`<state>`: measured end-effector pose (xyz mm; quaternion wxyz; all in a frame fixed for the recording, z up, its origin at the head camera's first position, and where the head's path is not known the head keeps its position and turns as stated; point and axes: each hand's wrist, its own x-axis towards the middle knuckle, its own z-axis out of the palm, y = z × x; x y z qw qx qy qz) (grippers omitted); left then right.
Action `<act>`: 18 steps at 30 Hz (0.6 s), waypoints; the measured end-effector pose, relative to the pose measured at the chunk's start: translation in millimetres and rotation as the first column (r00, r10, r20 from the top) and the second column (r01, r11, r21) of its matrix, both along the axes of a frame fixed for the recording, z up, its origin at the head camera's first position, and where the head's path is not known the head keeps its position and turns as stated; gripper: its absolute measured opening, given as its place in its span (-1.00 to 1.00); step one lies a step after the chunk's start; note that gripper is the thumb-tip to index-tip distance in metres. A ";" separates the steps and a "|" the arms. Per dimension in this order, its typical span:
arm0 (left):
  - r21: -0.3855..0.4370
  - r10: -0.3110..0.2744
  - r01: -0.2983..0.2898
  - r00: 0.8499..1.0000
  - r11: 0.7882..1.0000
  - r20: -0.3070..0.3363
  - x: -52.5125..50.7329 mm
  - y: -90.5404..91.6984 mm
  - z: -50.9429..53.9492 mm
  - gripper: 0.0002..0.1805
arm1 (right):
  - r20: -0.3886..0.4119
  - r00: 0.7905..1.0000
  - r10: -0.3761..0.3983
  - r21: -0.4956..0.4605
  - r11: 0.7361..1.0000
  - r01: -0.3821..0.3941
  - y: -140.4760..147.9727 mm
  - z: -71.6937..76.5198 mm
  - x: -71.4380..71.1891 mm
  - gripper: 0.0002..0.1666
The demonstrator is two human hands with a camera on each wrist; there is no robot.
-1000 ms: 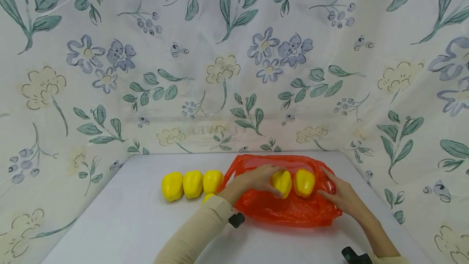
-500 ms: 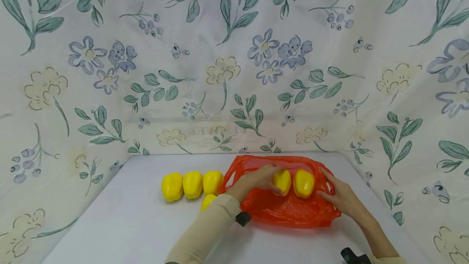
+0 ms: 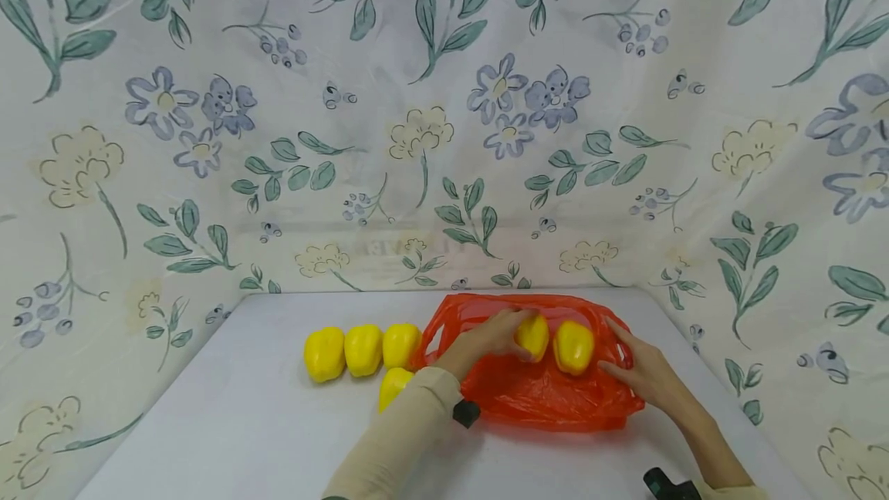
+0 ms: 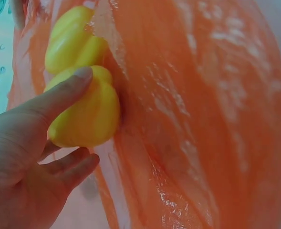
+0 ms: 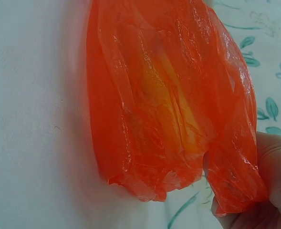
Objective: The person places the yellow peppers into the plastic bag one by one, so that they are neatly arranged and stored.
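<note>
A red plastic bag lies on the table with two yellow bell peppers in its opening. My left hand grips the left pepper; in the left wrist view the thumb of the hand presses on top of this pepper, against the other one. The right pepper sits beside it. My right hand holds the bag's right edge; in the right wrist view the hand pinches the red film, and yellow shows faintly through the bag.
Three yellow peppers stand in a row left of the bag: one, another and a third near the bag's handle. A fourth pepper is partly behind my left sleeve. A flowered curtain hangs behind the white table.
My left hand and the pepper it grips have shifted slightly back, away from me, inside the bag's opening. The right hand keeps its hold on the bag's edge.
</note>
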<state>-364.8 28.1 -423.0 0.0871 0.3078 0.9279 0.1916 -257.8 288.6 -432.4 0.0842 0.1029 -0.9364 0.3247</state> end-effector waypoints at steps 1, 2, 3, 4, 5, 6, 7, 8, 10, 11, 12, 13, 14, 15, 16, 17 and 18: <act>0.000 0.007 -0.007 1.000 1.000 0.007 0.2 0.5 0.3 -0.09 | 0.000 1.000 0.000 -0.001 1.000 0.000 0.1 0.1 0.2 -0.05; 0.003 0.013 -0.013 1.000 1.000 0.016 0.7 0.8 0.6 -0.09 | -0.002 1.000 0.002 -0.003 1.000 -0.002 0.3 0.0 0.4 -0.05; 0.004 0.021 -0.021 0.999 1.000 0.024 1.1 1.3 0.7 -0.09 | -0.004 1.000 0.003 -0.006 1.000 -0.003 0.4 -0.1 0.5 -0.06; 0.005 0.024 -0.025 0.999 1.000 0.030 1.3 1.7 0.3 -0.09 | -0.007 1.000 0.004 -0.008 1.000 -0.004 0.5 -0.4 0.9 -0.06; 0.003 0.027 -0.027 0.999 1.000 0.034 1.5 2.1 -0.2 -0.09 | -0.009 1.000 0.005 -0.010 1.000 -0.005 0.5 -0.6 1.4 -0.06; 0.003 0.030 -0.030 0.999 1.000 0.040 1.9 2.4 -0.7 -0.09 | -0.011 1.000 0.005 -0.012 1.000 -0.005 0.5 -0.8 1.9 -0.07; 0.003 0.030 -0.030 0.999 1.000 0.044 2.3 2.6 -1.1 -0.09 | -0.015 1.000 0.005 -0.015 1.000 -0.005 0.5 -1.0 2.4 -0.07; 0.003 0.032 -0.032 0.998 0.999 0.050 3.0 2.5 -1.2 -0.09 | -0.019 1.000 0.007 -0.016 1.000 -0.007 0.5 -1.1 2.9 -0.07; 0.002 0.031 -0.031 0.998 1.000 0.056 4.9 1.7 -0.6 -0.08 | -0.025 1.000 0.008 -0.017 1.000 -0.008 0.4 -1.0 4.0 -0.07; 0.001 0.028 -0.028 0.998 1.000 0.054 5.8 0.9 0.4 -0.08 | -0.029 1.000 0.008 -0.016 1.000 -0.009 0.4 -0.9 4.4 -0.07; 0.002 0.024 -0.025 0.998 1.000 0.057 7.0 -0.3 1.9 -0.08 | -0.030 1.000 0.008 -0.017 1.000 -0.008 0.4 -0.8 4.7 -0.07; 0.001 0.018 -0.018 0.998 1.000 0.053 7.9 -2.0 3.7 -0.07 | -0.032 0.999 0.008 -0.017 1.000 -0.009 0.3 -0.5 5.0 -0.07; -0.001 0.010 -0.010 0.999 1.000 0.049 9.0 -4.2 5.8 -0.07 | -0.033 0.999 0.009 -0.017 1.000 -0.010 0.2 -0.2 5.3 -0.07; -0.005 0.001 -0.001 0.999 1.000 0.041 10.0 -6.9 7.8 -0.07 | -0.031 0.999 0.008 -0.018 1.000 -0.009 0.1 0.0 5.4 -0.07; -0.004 -0.009 0.009 0.999 1.000 0.035 11.0 -10.1 10.1 -0.07 | -0.029 1.000 0.006 -0.016 1.000 -0.007 0.2 0.2 5.5 -0.06; -0.004 -0.023 0.023 0.999 1.000 0.023 12.0 -13.7 12.2 -0.08 | -0.024 1.000 0.006 -0.015 1.000 -0.006 0.2 0.3 5.5 -0.05; -0.004 -0.034 0.034 0.999 0.999 0.010 13.3 -18.1 14.1 -0.09 | -0.019 1.000 0.003 -0.015 1.000 -0.003 0.5 0.3 5.5 -0.05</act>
